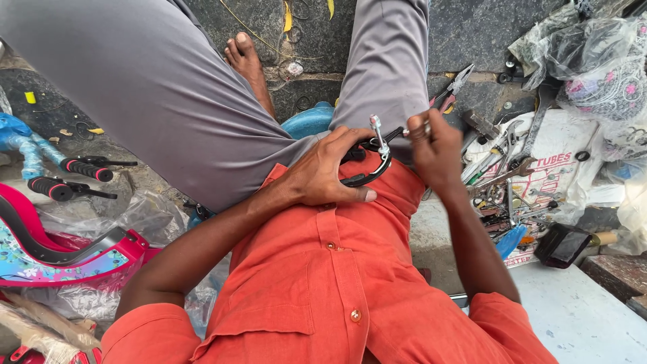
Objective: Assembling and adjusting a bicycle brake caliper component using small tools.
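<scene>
While the left hand (323, 172) wraps its fingers around a black curved brake part (367, 176) resting on the lap, the right hand (435, 152) pinches its metal end just beside; scattered tools (502, 178) lie to the right.

From my feed, the left hand (323, 172) is clamped round a curved black brake caliper (369, 165) in the lap, the right hand (435, 152) pinching what looks like its cable end. Loose tools (502, 175) are scattered on a sack to the right, and handlebar grips (74, 176) lie to the left.
</scene>
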